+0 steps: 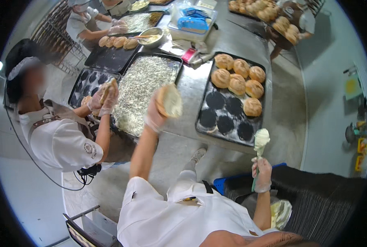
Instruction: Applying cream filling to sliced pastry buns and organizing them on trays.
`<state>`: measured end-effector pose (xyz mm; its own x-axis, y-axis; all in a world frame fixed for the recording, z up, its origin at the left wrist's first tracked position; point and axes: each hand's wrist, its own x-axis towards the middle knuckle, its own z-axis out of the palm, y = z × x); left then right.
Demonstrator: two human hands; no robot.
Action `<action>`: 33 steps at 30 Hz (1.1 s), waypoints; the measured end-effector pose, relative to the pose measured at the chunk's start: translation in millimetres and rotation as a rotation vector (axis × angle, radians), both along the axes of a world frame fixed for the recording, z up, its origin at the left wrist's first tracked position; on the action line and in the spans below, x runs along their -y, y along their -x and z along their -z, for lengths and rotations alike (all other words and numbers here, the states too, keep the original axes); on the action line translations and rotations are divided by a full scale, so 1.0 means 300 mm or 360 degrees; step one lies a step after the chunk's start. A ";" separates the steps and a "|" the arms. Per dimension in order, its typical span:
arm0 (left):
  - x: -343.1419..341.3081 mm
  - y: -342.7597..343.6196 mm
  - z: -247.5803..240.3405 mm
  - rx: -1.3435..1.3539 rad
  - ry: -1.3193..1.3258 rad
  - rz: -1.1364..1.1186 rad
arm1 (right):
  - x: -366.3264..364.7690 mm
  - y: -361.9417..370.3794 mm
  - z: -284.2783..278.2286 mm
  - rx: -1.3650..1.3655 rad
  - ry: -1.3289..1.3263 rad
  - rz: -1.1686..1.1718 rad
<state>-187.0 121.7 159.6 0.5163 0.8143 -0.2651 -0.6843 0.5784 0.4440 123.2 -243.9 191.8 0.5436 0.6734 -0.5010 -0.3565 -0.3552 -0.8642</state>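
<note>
My left hand [154, 116], in a clear glove, is closed around a round bun [170, 101] whose pale, cream-coated face is turned right. It is raised beside a black tray of whitish crumbs [146, 88]. Lower right, my right hand [263, 175], gloved too, grips the green handle of a spatula [255, 183]. A thick lump of pale cream [261, 139] sits on the spatula's upper end. Just beyond it lies a dark tray [198, 122] with several golden buns [237, 84] at the far side and bare round dark spots nearer me. Below my right forearm shows a bowl of cream [280, 214], partly hidden.
On the left a co-worker [62, 136] holds a bun over a tray of round hollows [77, 88]. Farther back another person [82, 24] works by a metal bowl [151, 38]. Dark stacked trays [319, 206] stand lower right; a person [294, 18] carries buns at upper right.
</note>
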 end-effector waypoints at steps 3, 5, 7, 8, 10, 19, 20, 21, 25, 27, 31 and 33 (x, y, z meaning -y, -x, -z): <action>-0.385 0.131 -0.131 -0.0950 -0.0610 -0.0330 | -0.075 -0.007 0.044 0.0066 0.0040 0.0051; -0.620 0.216 -0.089 -0.1474 -0.0871 -0.0798 | -0.134 0.005 0.074 0.0032 0.0067 0.0109; -0.772 0.294 0.024 -0.2600 -0.1422 -0.1130 | -0.198 0.011 0.110 -0.0002 0.0072 0.0173; -0.820 0.365 0.112 -0.2953 -0.1845 -0.1292 | -0.241 0.016 0.125 -0.0083 0.0085 0.0138; -0.849 0.414 0.364 -0.3496 -0.1653 -0.0777 | -0.322 0.021 0.164 -0.0152 0.0115 0.0153; -0.748 -0.484 0.573 -0.1892 -0.2473 -0.0366 | -0.808 -0.004 0.368 -0.0286 0.0011 0.0321; -0.768 -0.587 0.610 -0.1806 -0.2474 -0.0051 | -0.864 0.009 0.421 -0.0382 -0.0103 0.0328; -0.759 -0.735 0.614 -0.1291 -0.1566 0.0619 | -0.931 0.011 0.449 -0.0424 -0.0140 0.0383; -0.788 -1.087 0.654 -0.1596 -0.1814 0.0970 | -1.225 0.066 0.570 -0.0538 -0.0275 0.0571; -0.788 -1.161 0.612 -0.1733 -0.1708 0.1209 | -1.327 0.045 0.643 -0.0552 -0.0237 0.0645; -0.832 -1.154 0.635 -0.2089 -0.2096 0.1466 | -1.449 0.018 0.730 -0.0505 -0.0142 0.0673; -0.774 -1.161 0.562 -0.2154 -0.2279 0.1581 | -1.422 -0.022 0.753 -0.0504 -0.0213 0.0787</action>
